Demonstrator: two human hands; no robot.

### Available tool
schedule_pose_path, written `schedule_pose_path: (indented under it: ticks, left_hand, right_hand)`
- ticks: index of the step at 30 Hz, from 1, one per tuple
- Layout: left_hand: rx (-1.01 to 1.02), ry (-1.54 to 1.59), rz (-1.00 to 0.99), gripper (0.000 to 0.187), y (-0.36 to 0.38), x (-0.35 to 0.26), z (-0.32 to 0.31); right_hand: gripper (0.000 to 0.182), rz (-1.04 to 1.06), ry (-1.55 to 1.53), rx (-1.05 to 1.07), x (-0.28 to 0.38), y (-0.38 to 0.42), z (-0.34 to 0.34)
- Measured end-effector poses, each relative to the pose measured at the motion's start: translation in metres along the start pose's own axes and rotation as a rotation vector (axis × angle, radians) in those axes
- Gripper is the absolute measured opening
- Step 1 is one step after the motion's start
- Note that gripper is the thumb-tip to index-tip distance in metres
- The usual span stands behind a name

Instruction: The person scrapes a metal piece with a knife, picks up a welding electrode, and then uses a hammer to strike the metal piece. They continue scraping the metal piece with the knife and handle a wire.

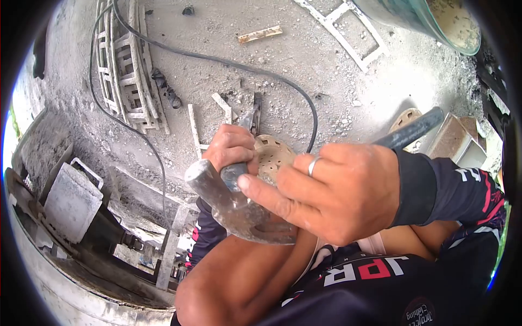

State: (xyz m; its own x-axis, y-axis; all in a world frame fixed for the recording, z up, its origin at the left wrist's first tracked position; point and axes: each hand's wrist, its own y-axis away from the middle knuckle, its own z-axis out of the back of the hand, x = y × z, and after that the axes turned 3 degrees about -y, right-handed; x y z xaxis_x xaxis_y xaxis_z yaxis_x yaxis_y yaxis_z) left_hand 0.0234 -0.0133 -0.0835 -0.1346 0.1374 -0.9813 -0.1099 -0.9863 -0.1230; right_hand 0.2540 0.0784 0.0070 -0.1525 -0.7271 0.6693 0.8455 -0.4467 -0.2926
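My right hand (342,190) is closed round the handle of a claw hammer (234,204), its forefinger stretched along toward the head. The hammer's dark grip (416,127) sticks out behind that hand to the upper right. My left hand (232,145) is a fist round a chisel-like tool (234,175), whose dark butt end shows beside the hammer head. A narrow metal blade (248,118) comes out above the fist, pointing away from me. Below the hands lies a tan round plate with holes (273,155), partly hidden by my fingers.
Dusty metal ladder-like frames (128,81) lie at the upper left, another frame (359,35) at the top. A black cable (217,61) curves across the gravelly ground. A greenish bucket (429,27) stands at upper right. Grimy metal machinery (73,201) fills the left side.
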Motion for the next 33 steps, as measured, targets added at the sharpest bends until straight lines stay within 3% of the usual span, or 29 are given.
schedule_pose_path:
  ticks: [7, 11, 17, 20, 28, 33]
  left_hand:
    - [0.066, -0.126, -0.160, 0.026, 0.005, 0.007, 0.004]
    - [0.066, -0.085, -0.173, 0.026, 0.005, 0.011, 0.004]
    - [0.084, -0.108, -0.171, 0.026, 0.008, 0.010, 0.005]
    - [-0.025, -0.041, -0.154, 0.029, 0.009, 0.012, 0.000]
    - [0.078, -0.117, -0.152, 0.025, 0.009, 0.008, 0.005]
    - [-0.038, -0.031, -0.166, 0.031, 0.012, 0.012, 0.000]
  right_hand:
    - [0.048, 0.058, -0.104, -0.081, 0.018, 0.000, 0.003]
    - [0.050, 0.013, -0.115, 0.004, 0.012, 0.008, -0.007]
    - [0.051, 0.073, -0.076, -0.059, 0.021, -0.003, 0.004]
    - [0.052, 0.012, -0.075, 0.005, 0.013, 0.002, -0.008]
    - [0.042, 0.052, -0.076, -0.123, 0.022, -0.003, -0.010]
    - [0.046, 0.008, -0.096, -0.033, 0.015, 0.003, -0.007]
